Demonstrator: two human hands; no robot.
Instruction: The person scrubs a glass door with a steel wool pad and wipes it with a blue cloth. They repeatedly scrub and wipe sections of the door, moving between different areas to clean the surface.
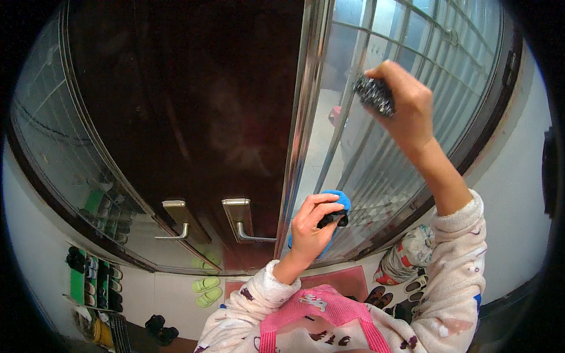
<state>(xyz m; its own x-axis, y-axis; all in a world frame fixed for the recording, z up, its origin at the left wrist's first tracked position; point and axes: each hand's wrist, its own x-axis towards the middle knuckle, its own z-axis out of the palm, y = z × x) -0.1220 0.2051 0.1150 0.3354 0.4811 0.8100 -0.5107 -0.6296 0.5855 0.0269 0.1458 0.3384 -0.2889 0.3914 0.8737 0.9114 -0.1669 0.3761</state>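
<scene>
My left hand (311, 220) grips the black handle (342, 218) of a blue, soft-looking cleaning pad (340, 197). It is in front of the lower part of a glass panel (324, 145), beside the shiny metal door frame (296, 163). Higher up and to the right, my right hand (408, 101) is closed around a silvery steel-wool scourer (374, 95). Metal bars (423, 57) cross the panel behind that hand. Whether the scourer or the pad touches the glass, I cannot tell.
Left of the frame stands a dark door (190, 110) with lever handles (251, 238). Green slippers (207, 284) and a reddish mat (348, 280) lie on the floor. Shoes fill a rack (77, 282) at lower left. A stuffed sack (408, 256) and shoes (379, 298) stand at lower right.
</scene>
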